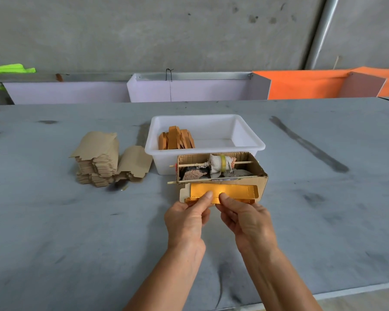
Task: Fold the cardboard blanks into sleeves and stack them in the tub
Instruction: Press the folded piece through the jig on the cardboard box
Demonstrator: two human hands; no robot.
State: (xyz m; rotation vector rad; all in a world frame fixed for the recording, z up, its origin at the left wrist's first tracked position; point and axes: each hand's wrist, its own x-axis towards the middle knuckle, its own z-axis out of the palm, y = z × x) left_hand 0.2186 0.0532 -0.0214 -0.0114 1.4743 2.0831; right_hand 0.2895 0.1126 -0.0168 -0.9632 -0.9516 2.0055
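Many flat blanks wait in two piles left of the tub on the worktop. Several sleeves already stand in the tub's left end, so most work remains. Just before the tub, left hand and right hand pinch a gold blank, half folded.

left hand, right hand, both pinching

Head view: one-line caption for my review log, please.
Both hands, left hand and right hand, pinch a gold cardboard blank before the white tub holding folded sleeves.
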